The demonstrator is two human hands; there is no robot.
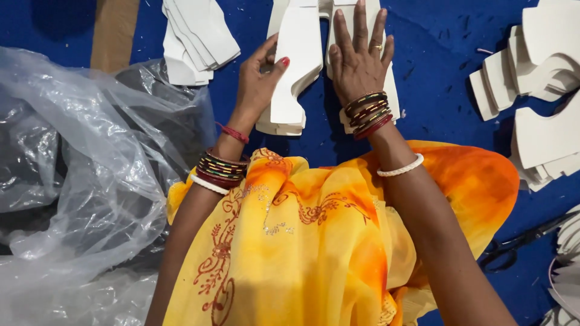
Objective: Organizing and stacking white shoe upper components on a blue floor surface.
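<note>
Two stacks of white cut-out foam pieces lie side by side on a blue floor cloth [435,78] in front of me. My left hand [258,79] grips the edge of the left stack [296,66], thumb on top of the uppermost piece. Flat on the right stack [389,90] rests my right hand [359,57], fingers spread and pressing down. Both wrists carry several coloured bangles. An orange and yellow patterned cloth [314,235] covers my lap below the hands.
A large crumpled clear plastic sheet [72,181] fills the left side. More white foam stacks lie at the top left [193,36] and along the right edge [538,90]. Black scissors [522,241] lie at the lower right. A brown strip [113,30] sits at the top.
</note>
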